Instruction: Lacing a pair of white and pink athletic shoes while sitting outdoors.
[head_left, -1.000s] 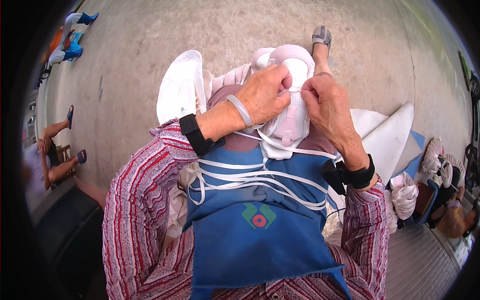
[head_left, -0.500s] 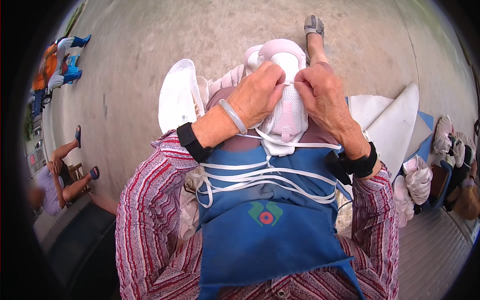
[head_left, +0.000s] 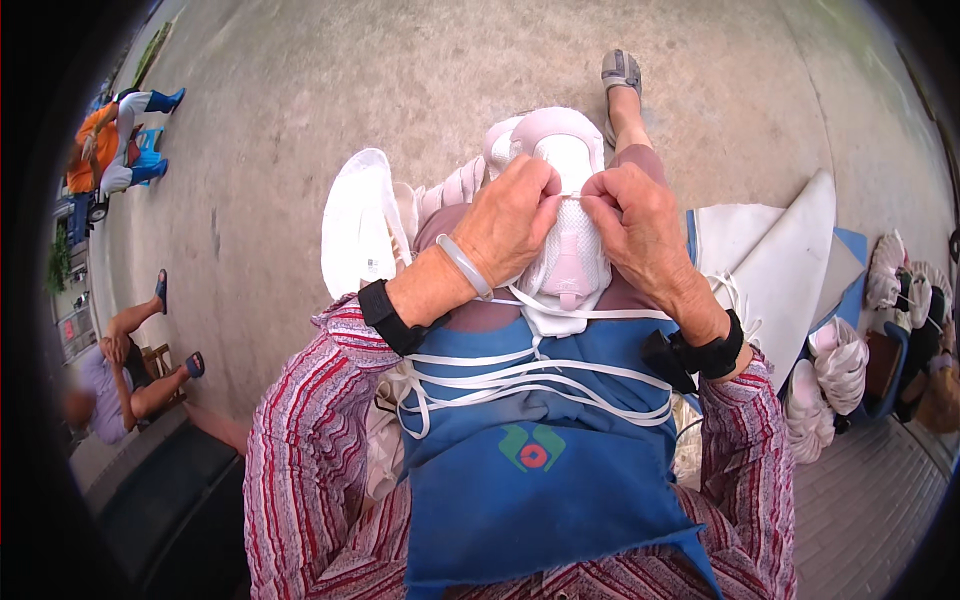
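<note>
A white and pale pink shoe upper with a mesh tongue lies across my lap. Over the tongue, my left hand pinches a white shoelace between thumb and fingers. Close beside it, my right hand pinches the same lace, with a short stretch showing between the two hands. Long loose loops of white lace hang over the blue apron below the shoe. My fingertips partly hide the eyelets, so I cannot tell which ones the lace passes through.
More white and pink shoe parts rest left of my lap. White sheet material spreads at the right, near several bundled shoe uppers. A seated person is at the far left, and another in orange sits farther off.
The view has tipped slightly, so my hands and the shoe appear a little lower. Both hands keep their pinch on the shoelace.
</note>
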